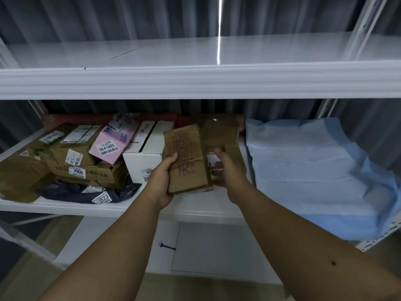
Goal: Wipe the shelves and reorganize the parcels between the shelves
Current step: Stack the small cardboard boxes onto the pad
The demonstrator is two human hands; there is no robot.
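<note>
A long brown cardboard parcel with red printed characters (186,157) is held over the front of the middle shelf (65,206). My left hand (159,181) grips its left edge, thumb on top. To its right, my right hand (227,172) holds a second brown parcel with a white label (219,135), thumb over its near face. Left of them lie a white box (144,157), a pink box (114,142), several brown labelled boxes (86,170) and a dark mailer bag (86,193). The white upper shelf (173,51) holds nothing.
A light blue cloth or pad (314,170) covers the right part of the middle shelf and hangs over its front. White uprights (358,25) frame the rack. A lower white surface (217,246) with a small blue item (167,246) lies beneath. A corrugated grey wall stands behind.
</note>
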